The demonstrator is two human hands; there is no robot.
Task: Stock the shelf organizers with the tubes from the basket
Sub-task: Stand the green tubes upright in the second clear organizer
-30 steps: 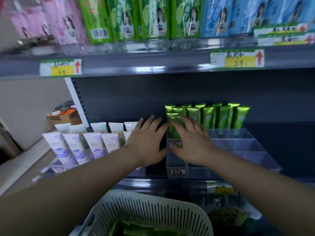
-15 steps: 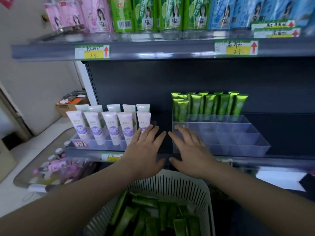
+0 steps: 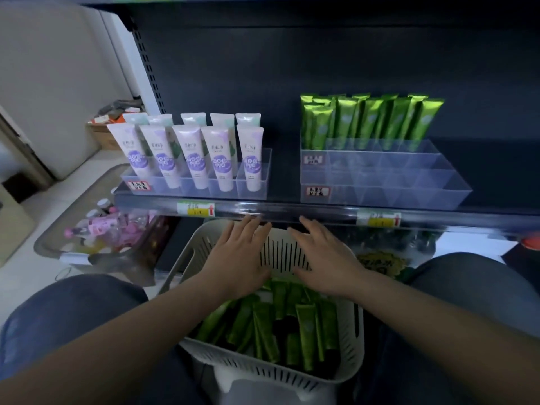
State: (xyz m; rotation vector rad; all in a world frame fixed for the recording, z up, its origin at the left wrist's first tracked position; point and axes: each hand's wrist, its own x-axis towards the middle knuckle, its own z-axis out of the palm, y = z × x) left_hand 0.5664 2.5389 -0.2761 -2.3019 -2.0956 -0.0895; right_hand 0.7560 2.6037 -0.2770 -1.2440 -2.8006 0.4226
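Your left hand (image 3: 237,260) and right hand (image 3: 325,258) hovered over the far end of the basket (image 3: 282,254), fingers straight and spread, holding nothing. Green tubes (image 3: 305,331) lay heaped inside the basket; beyond and above it stood the clear organizer (image 3: 380,182), more tubes upright along its back.

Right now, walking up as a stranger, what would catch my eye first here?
The white slotted plastic basket, low in the middle and heaped with loose green tubes, draws the eye first, with the left hand and right hand spread open above it. On the shelf beyond, shiny green tubes stand along the back of the clear plastic organizer at right, its front rows bare; white-and-purple tubes stand at left.
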